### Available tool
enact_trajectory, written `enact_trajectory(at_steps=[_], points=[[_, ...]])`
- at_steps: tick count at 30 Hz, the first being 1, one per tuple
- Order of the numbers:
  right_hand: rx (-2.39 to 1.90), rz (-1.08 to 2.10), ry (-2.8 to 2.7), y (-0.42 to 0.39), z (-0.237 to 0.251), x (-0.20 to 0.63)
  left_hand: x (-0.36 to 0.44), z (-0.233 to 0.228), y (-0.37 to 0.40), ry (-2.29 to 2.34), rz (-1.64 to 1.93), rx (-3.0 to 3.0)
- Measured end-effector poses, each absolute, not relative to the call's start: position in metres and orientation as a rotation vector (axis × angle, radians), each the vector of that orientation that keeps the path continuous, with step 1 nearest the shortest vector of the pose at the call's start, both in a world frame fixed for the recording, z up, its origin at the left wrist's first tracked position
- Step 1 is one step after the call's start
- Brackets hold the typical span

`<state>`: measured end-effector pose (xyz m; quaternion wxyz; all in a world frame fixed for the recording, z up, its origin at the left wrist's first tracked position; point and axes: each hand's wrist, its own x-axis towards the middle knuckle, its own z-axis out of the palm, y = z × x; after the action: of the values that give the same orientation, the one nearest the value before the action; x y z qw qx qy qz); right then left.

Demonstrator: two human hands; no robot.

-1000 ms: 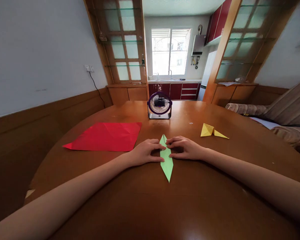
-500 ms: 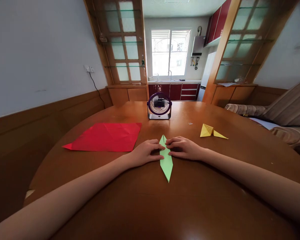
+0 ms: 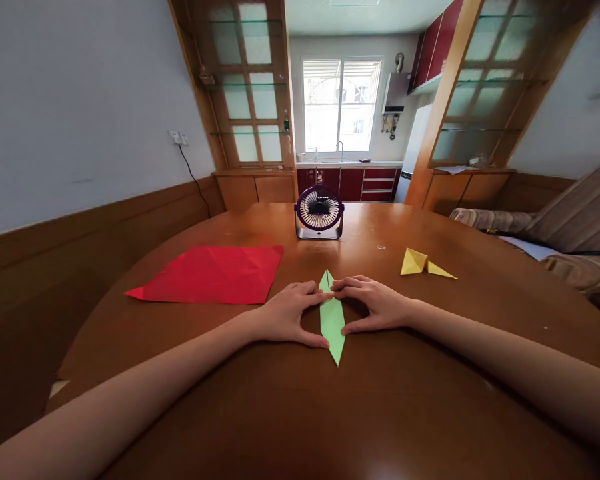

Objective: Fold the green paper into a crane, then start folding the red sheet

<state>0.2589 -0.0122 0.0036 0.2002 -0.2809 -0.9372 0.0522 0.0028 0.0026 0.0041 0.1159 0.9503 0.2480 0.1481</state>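
A narrow green origami paper (image 3: 333, 323), folded to points at both ends, lies lengthwise on the table before me. From the left, my left hand (image 3: 293, 312) holds it, its fingers on the upper part and its thumb pressed near the lower left edge. On the other side my right hand (image 3: 375, 303) has its fingertips at the upper right edge and its thumb on the lower right edge. Both hands keep a wide gap between thumb and fingers. The fingertips cover part of the paper's upper half, where a centre slit shows near the tip.
Left of my hands lies a red paper sheet (image 3: 215, 273) with creases. A folded yellow paper piece (image 3: 414, 262) sits to the right. Beyond the green paper stands a small purple fan (image 3: 319, 210) on the round wooden table (image 3: 300, 420). A striped sofa (image 3: 575, 220) is at far right.
Both thumbs have slid down along the green paper toward its near end, widening the gap to the fingers. The fingers stay near the top; the paper has hardly moved.
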Motion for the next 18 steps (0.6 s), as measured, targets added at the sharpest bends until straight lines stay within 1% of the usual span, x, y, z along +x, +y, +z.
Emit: enact_trajectory(at_steps=[9, 14, 18], points=[[-0.784, 0.069, -2.666, -0.015, 0.006, 0.257, 0.004, 0.002, -0.005, 0.739, 0.460, 2.776], [-0.755, 0.198, -2.649, -0.012, 0.004, 0.262, 0.000, 0.009, -0.004, 0.710, 0.425, 2.710], [-0.748, 0.295, -2.611, -0.009, 0.002, 0.266, -0.006, 0.010, 0.003, 0.632, 0.479, 2.619]])
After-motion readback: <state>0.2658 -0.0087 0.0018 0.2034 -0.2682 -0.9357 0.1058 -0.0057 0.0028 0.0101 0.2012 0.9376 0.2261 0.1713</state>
